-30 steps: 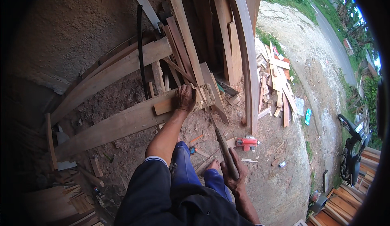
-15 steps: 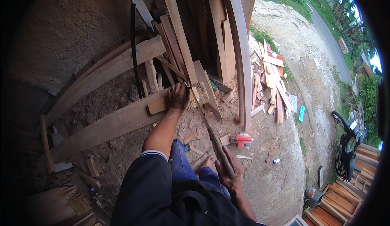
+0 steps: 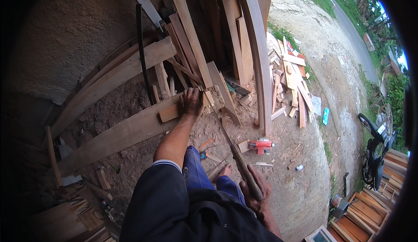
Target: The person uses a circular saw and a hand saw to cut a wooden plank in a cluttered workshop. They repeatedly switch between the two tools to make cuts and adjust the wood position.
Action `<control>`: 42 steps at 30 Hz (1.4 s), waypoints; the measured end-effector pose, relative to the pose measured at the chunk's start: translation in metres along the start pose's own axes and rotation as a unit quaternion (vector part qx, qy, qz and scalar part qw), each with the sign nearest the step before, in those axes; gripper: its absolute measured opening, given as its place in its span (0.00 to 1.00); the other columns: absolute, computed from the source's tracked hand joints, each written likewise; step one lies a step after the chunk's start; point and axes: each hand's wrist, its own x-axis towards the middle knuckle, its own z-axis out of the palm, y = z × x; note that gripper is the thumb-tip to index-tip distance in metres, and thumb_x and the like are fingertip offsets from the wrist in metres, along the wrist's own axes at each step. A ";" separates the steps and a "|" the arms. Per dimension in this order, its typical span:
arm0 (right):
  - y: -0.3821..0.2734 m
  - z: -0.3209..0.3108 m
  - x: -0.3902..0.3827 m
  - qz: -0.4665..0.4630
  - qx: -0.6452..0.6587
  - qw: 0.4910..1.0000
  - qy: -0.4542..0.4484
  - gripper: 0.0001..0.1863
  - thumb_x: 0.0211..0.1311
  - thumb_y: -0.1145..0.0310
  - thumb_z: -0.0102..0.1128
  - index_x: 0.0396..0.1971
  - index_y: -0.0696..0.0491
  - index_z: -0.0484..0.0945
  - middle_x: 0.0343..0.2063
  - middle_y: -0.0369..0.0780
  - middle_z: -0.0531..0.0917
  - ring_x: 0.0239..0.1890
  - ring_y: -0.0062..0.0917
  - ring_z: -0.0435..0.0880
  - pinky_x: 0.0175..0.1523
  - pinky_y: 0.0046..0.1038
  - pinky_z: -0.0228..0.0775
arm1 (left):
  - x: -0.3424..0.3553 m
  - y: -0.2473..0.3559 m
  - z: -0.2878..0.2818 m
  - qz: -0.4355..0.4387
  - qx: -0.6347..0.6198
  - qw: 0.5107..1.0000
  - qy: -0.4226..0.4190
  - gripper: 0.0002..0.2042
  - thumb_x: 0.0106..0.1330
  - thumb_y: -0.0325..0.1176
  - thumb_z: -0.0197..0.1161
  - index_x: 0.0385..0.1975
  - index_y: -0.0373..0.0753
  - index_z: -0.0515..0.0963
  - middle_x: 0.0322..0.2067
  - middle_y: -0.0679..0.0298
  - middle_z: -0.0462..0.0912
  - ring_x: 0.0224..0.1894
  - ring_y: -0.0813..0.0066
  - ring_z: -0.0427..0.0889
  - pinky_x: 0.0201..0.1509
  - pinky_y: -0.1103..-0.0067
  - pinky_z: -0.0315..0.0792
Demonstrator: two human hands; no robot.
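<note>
Head view, left hand (image 3: 190, 101) pressed flat on plank (image 3: 130, 129), right hand (image 3: 257, 194) gripping machete (image 3: 233, 148)

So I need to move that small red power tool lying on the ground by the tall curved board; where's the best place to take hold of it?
Grip the red power tool around its body, coming down from above, since it lies flat on the dirt with its top open. The curved board crowds its far side, so approach from the near side. Its handle is too small to make out.
</note>
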 end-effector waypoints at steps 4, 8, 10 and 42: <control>0.006 0.017 0.028 -0.015 0.031 0.999 0.007 0.29 0.63 0.61 0.69 0.61 0.57 0.75 0.52 0.49 0.84 0.51 0.38 0.87 0.53 0.32 0.80 | -0.001 -0.001 0.003 -0.020 0.018 0.999 -0.025 0.10 0.65 0.42 0.62 0.38 0.45 0.76 0.38 0.63 0.77 0.46 0.58 0.76 0.49 0.60 0.69; 0.022 0.052 0.078 0.001 0.065 0.998 0.012 0.29 0.63 0.62 0.69 0.62 0.56 0.74 0.53 0.48 0.84 0.52 0.37 0.87 0.53 0.30 0.80 | 0.000 0.001 0.001 -0.028 -0.006 1.000 -0.006 0.10 0.66 0.43 0.61 0.40 0.46 0.75 0.37 0.63 0.76 0.46 0.58 0.76 0.50 0.58 0.70; 0.021 0.048 0.069 -0.006 0.056 0.998 0.011 0.30 0.62 0.62 0.70 0.62 0.55 0.74 0.53 0.48 0.84 0.51 0.37 0.87 0.53 0.31 0.80 | 0.000 0.001 0.000 -0.017 -0.011 1.000 -0.003 0.10 0.65 0.40 0.62 0.41 0.45 0.75 0.39 0.60 0.76 0.46 0.56 0.75 0.49 0.59 0.70; -0.008 0.030 0.084 0.009 0.009 0.999 -0.050 0.30 0.64 0.64 0.67 0.65 0.54 0.71 0.56 0.49 0.81 0.57 0.40 0.83 0.59 0.34 0.76 | 0.000 0.007 -0.014 -0.057 0.004 0.994 -0.097 0.13 0.65 0.43 0.61 0.44 0.47 0.73 0.43 0.60 0.76 0.51 0.58 0.74 0.53 0.60 0.69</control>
